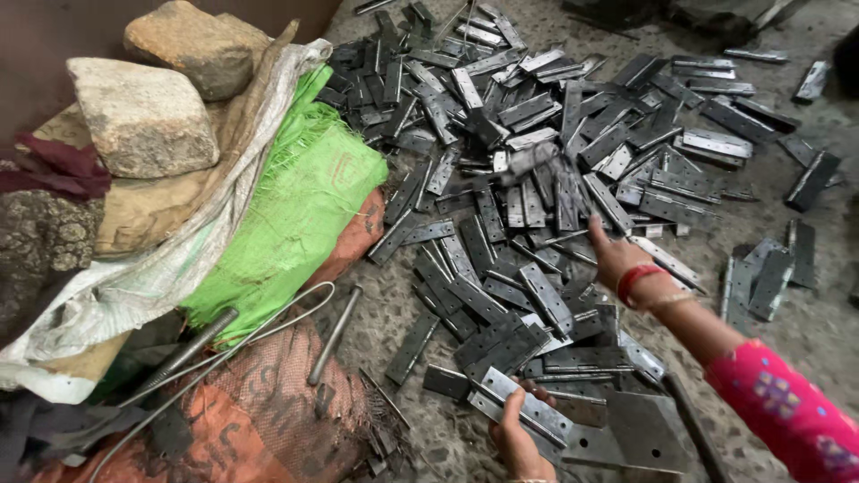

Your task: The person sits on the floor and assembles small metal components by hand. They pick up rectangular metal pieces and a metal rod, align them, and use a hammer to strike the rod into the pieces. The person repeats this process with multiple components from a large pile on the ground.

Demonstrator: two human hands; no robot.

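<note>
1 hinge (523,409) in left hand (519,443).

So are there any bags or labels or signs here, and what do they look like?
Green sack: woven mesh, bright green, draped on the heap at left.
White sack: crumpled and greyish, lying beside the green one.
Orange sack: netted, bottom left, with faint dark print.
Brown sack: tan cloth under two stones.
No signs, screens or stuck-on labels.
</note>
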